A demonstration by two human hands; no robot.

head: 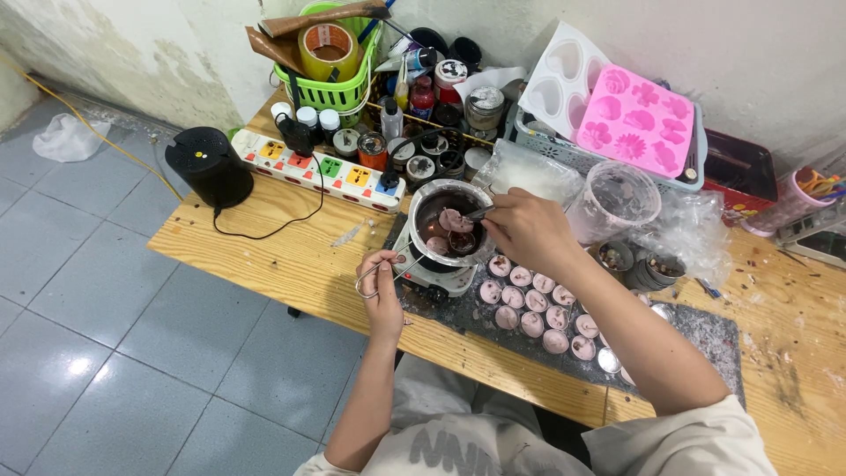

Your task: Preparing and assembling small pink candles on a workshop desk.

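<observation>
The person sits at a low wooden table (291,256) and works with both hands over a small metal pot (449,220) that stands on a little white hot plate (441,278). The left hand (381,286) is closed around the wire handle (388,275) of the pot, at the near-left side of it. The right hand (529,231) is closed on a thin metal tool (476,212), and the tip of this tool reaches into the pot, where a dark brown liquid with some pinkish pieces is seen. Whether the tool is a spoon or tweezers, I cannot tell. Just beside the hot plate, under the right forearm, many small round cups (533,304) with pale pink filling lie in a group on a dark grey mat (705,330). Behind the pot there is a white power strip (322,167) with coloured switches, and near it a black round device (210,165) at the left end of the table. Further back stand many small jars and bottles (423,132), a green basket (339,84) with a roll of brown tape, and a pink silicone mould (636,119) that leans beside a white mould (564,75). A clear plastic cup (614,201) stands to the right of the right hand.
</observation>
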